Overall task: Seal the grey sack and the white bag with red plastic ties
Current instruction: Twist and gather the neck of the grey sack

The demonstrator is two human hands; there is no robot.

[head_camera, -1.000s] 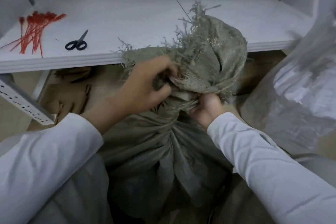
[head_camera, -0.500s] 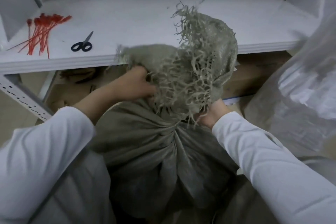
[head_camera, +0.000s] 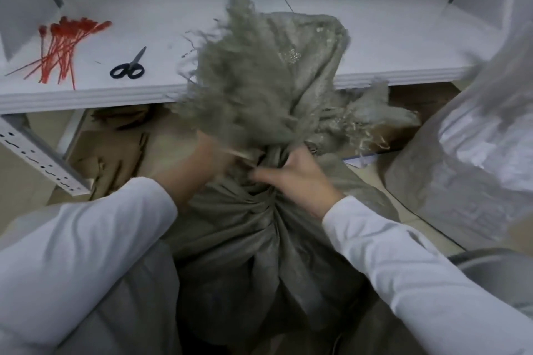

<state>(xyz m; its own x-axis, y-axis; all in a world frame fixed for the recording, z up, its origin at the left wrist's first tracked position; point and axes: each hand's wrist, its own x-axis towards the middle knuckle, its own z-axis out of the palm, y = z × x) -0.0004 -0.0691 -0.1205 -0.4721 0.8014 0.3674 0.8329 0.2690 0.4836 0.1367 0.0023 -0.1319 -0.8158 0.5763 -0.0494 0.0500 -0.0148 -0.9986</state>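
The grey woven sack stands between my arms, its mouth gathered into a twisted neck with a frayed top flaring up over the shelf edge. My right hand grips the neck from the right, fingers curled round the bunched cloth. My left hand is blurred at the left of the neck and holds the gathered cloth there. A bundle of red plastic ties lies on the white shelf at the far left. The white bag stands at the right, apart from both hands.
Black scissors lie on the white shelf beside the ties. A perforated metal upright slants at the left. Brown cardboard lies under the shelf behind the sack.
The frayed top has swung from leaning toward me to standing up and back. My right hand has shifted higher onto the neck; my left hand moved in against the neck.
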